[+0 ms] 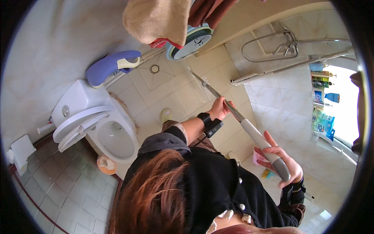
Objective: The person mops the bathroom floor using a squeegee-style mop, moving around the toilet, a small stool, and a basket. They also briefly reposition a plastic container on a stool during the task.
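A long-handled cleaning tool slants across the view, with a metal shaft and a white grip ending in a grey cap. Its far end, near the tiled floor, is blurred, so the head's kind cannot be told. My left hand is closed around the metal shaft, a black strap and small device at the wrist. Lower down, my right hand holds the grip loosely near the grey cap, some fingers spread and others partly behind it. Beyond that hand shows a pink object, partly covered, beside a small brush.
To the left stands a toilet, lid raised, with an orange bin beside it. A purple appliance sits behind its tank. Stacked basins lean under hanging towels. Shower fittings and windowsill bottles line the right wall.
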A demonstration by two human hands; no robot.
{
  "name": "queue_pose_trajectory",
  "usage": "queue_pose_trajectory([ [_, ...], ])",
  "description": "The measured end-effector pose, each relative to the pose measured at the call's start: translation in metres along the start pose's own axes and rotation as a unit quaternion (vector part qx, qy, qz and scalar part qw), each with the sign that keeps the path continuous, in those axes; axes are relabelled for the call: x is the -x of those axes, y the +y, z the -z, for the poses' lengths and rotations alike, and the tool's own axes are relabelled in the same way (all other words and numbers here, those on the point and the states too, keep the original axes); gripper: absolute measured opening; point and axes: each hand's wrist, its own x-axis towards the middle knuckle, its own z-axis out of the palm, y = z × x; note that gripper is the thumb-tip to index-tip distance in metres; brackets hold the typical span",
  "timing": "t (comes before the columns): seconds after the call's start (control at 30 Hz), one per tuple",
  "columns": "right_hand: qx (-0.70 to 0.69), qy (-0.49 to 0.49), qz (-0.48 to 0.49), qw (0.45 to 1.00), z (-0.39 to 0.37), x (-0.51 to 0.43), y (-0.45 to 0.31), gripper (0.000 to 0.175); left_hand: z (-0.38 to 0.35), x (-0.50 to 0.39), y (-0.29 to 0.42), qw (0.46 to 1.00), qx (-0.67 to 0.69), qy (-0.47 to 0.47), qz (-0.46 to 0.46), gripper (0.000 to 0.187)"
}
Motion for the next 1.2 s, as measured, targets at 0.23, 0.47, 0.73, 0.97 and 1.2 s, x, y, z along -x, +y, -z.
queue_pose_trajectory([
  [0.23, -0.267, 0.224, -0.115, 0.930, 0.048, 0.036, 0.056, 0.060, -0.002, -0.021, -0.078, 0.983, -0.131, 0.002, 0.128, 0.029],
  [0.47, -0.271, 0.212, -0.111, 0.932, 0.120, 0.043, 0.087, 0.055, -0.004, -0.029, -0.029, 0.822, -0.550, 0.043, 0.146, 0.070],
  [0.73, -0.095, 0.270, -0.071, 0.956, 0.231, -0.018, 0.146, 0.067, 0.191, 0.174, 0.161, 0.684, -0.641, 0.346, -0.038, 0.044],
  [0.97, -0.205, 0.277, -0.003, 0.939, 0.322, -0.108, 0.188, 0.063, 0.321, 0.482, 0.063, 0.811, -0.273, 0.509, -0.091, 0.024],
  [1.2, -0.142, 0.331, -0.124, 0.925, 0.267, -0.165, 0.264, 0.085, 0.318, 0.505, -0.004, 0.792, -0.231, 0.559, -0.079, 0.023],
])
